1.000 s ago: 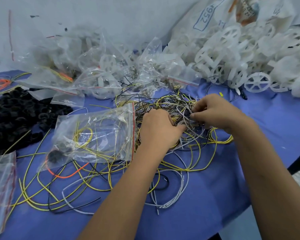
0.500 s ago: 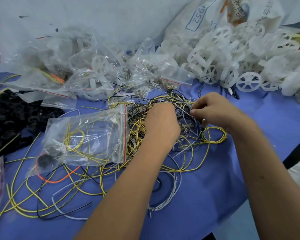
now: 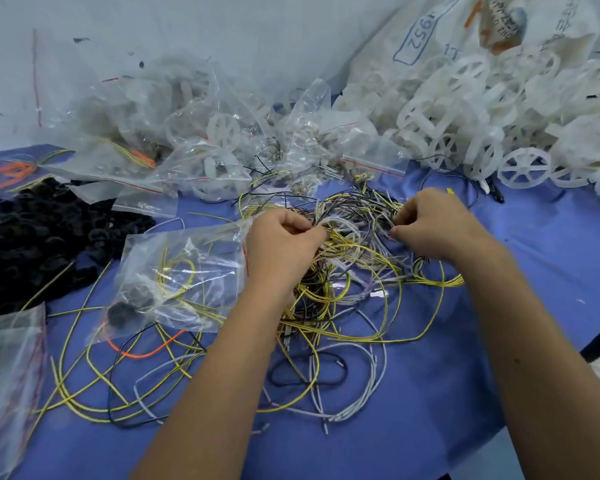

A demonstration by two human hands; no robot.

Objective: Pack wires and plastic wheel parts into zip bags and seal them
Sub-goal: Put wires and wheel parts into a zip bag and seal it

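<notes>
**Both hands curled, side by side**

Your two bare forearms reach forward from the bottom edge, converging slightly. Your left hand [image 3: 284, 237] is knuckles-up, fingers curled, thumb pressed to forefinger. Your right hand [image 3: 430, 223] sits just beside it, apart, also fingers curled under, thumb tip pointing toward the left hand.

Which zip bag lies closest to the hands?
The zip bag with yellow wire loops inside, its red-striped edge beside the left hand. The other bags lie further back or at the left edge.
</notes>
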